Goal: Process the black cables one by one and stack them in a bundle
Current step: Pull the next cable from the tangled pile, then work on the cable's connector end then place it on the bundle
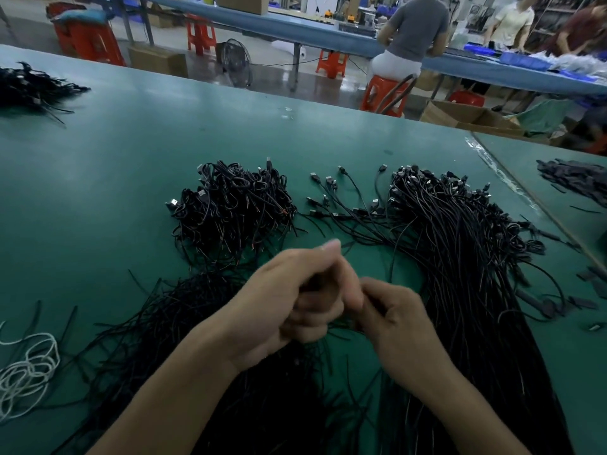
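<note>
Both hands, the left hand (295, 300) and the right hand (399, 318), meet curled and blurred over loose black cables (466, 257) on the green desk (131, 159), near a coiled bundle (233, 205).

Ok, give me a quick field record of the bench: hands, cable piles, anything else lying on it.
left hand: closed, fingers curled on a black cable, blurred
right hand: closed, pinching the same cable, against the left hand
coiled pile: centre, behind the hands
straight pile: right, plugs at the far end
loose cables: between the two piles
white cord: left edge
table: green
</note>
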